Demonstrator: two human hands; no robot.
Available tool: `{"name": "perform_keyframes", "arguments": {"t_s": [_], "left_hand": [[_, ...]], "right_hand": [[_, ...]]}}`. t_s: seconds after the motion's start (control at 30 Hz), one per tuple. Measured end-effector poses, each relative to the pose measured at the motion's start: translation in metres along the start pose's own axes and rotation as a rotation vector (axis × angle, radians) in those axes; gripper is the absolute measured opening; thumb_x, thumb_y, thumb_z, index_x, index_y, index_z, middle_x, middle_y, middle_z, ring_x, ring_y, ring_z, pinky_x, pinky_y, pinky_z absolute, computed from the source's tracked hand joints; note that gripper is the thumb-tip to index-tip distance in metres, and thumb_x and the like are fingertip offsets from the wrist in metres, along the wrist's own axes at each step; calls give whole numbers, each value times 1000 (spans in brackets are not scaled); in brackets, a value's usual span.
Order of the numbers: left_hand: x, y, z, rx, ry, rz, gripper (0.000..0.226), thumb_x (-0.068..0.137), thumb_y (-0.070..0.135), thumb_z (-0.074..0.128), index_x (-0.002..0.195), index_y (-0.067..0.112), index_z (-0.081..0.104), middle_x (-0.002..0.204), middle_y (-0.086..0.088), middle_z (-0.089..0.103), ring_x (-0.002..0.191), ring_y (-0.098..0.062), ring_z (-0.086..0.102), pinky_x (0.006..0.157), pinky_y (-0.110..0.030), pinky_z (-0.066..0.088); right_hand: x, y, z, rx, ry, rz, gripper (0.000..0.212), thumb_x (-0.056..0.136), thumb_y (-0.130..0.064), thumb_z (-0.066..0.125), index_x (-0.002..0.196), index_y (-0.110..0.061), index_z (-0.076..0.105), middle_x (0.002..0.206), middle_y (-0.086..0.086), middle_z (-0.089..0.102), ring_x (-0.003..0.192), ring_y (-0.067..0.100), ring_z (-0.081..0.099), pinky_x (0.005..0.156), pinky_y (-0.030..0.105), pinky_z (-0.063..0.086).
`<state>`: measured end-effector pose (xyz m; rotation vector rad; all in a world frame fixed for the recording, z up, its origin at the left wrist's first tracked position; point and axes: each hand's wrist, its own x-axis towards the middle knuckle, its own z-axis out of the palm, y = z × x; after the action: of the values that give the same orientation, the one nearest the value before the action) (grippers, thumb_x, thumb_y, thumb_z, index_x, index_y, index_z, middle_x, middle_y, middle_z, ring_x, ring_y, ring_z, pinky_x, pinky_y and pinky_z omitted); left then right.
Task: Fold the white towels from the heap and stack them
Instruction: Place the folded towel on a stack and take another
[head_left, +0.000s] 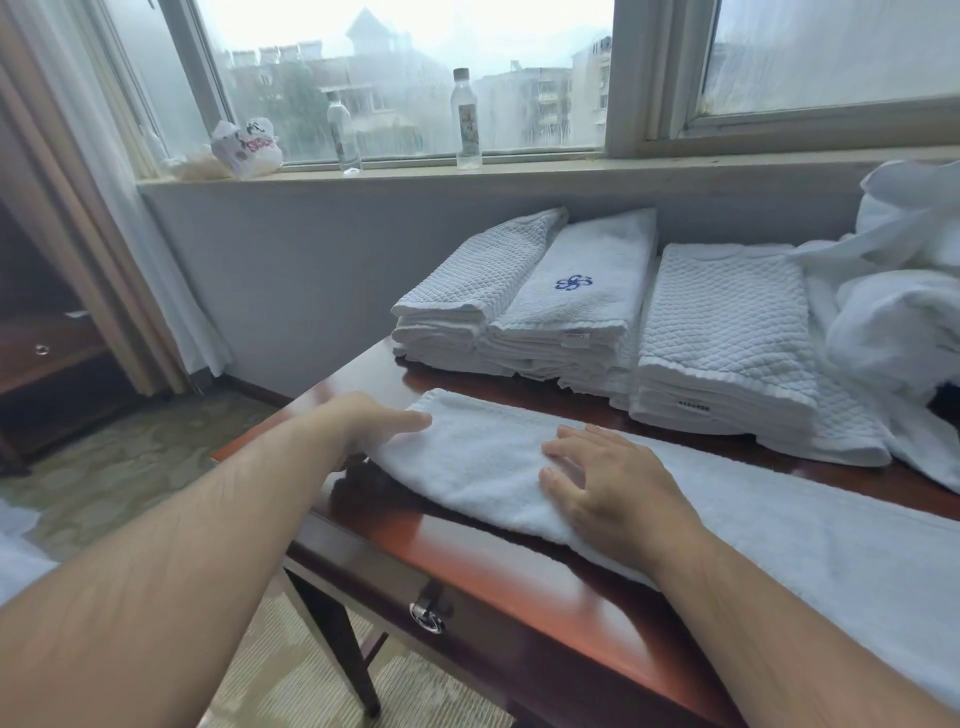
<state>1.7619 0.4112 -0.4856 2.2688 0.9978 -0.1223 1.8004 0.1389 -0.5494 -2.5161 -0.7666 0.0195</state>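
Head view: left hand (371, 418) and right hand (610, 480) lay straight fingers (558, 451) on a plush towel (467, 460) (long strip).

Person, worn items and surface: both arms bare, the left forearm (171, 561) and right forearm (779, 623) uncovered out to the frame edge. The left hand (374, 421) and right hand (608, 483) are bare too. Fine hair along left forearm. Right-hand nails short.

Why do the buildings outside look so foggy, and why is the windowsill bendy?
Head view: the window glass is misted and streaked, so the buildings look hazy; in the same head view the wide-angle lens bows the windowsill; soft daylight leaves pale glare on the polished table.
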Motion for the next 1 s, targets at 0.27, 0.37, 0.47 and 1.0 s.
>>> {"name": "perform_keyframes", "arguments": {"t_s": [0.27,0.37,0.47,1.0], "left_hand": [[-20,-24,17,-841,-293,125,32,79,26,81,106,10,74,98,-2,78,76,-13,73,59,-21,51],[-32,-30,32,-956,-292,268,27,86,12,73,111,3,72,106,-13,76,86,-21,75,66,-26,60],[-38,-33,43,-890,-138,368,17,88,4,71,106,2,72,100,-15,76,91,-30,74,83,-38,60],[-55,2,67,-912,43,673,31,99,7,60,122,24,72,117,14,73,117,0,63,100,-18,46]], "right_hand": [[0,-1,-2,8,9,2,49,99,-55,42,143,-38,51,159,-19,37,151,5,21,124,33,15],[0,-1,-2,6,9,6,48,99,-55,42,143,-38,52,158,-19,37,150,5,22,123,32,16],[-1,-2,-2,0,8,8,47,99,-55,43,142,-38,53,158,-20,38,150,5,23,123,32,17],[-4,-3,-8,205,355,-10,27,99,-40,52,91,-27,75,101,-16,67,107,10,55,94,30,40]]}}
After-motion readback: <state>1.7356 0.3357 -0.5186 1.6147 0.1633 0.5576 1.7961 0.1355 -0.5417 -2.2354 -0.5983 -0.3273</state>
